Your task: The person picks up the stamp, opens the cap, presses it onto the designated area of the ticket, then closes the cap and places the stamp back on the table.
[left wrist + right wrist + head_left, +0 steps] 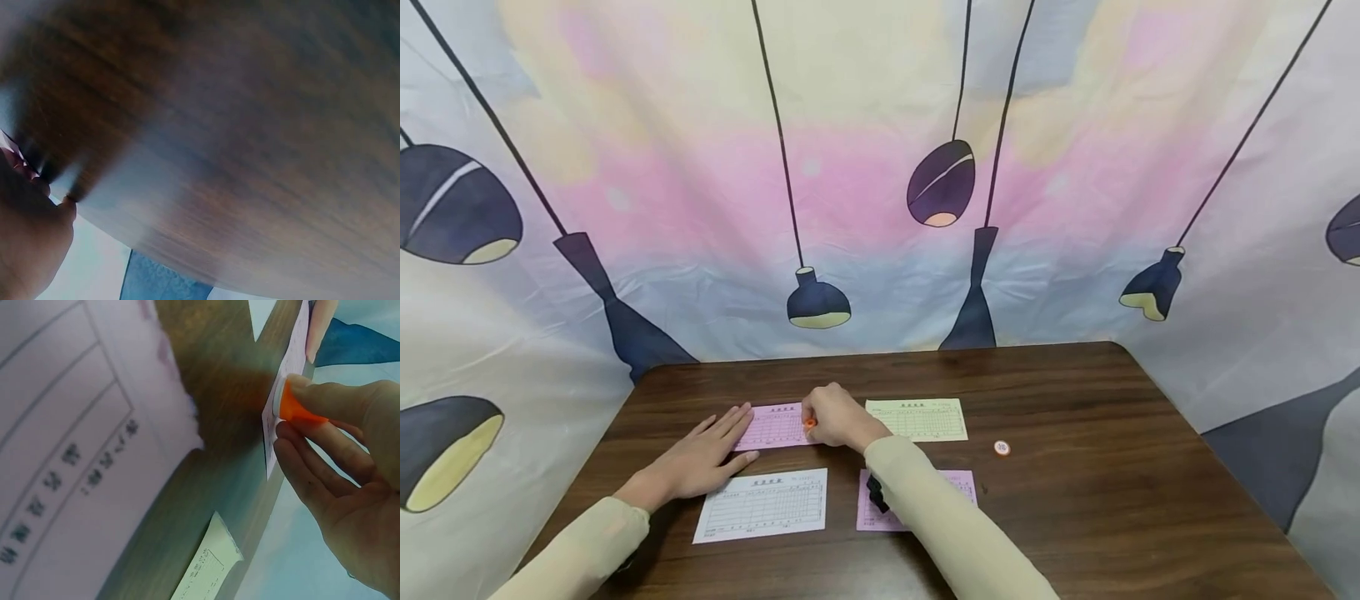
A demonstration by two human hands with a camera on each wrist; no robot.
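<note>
My right hand (841, 417) pinches a small orange stamp (296, 407) between thumb and fingers. The stamp's white-rimmed face is against the far-left pink form slip (775, 426), near its right end. Spread over that slip's left edge, my left hand (702, 461) lies palm down with fingers straight, its thumb near the white form slip (775, 504). In the left wrist view only part of the left hand (34, 237) shows, at the lower left.
Right of my right hand lies a yellow-green form slip (917, 419). Nearer, my right forearm partly covers another pink form slip (961, 487). A small round white disc with an orange rim and dark marks (1002, 448) lies on the brown wooden table (1097, 467).
</note>
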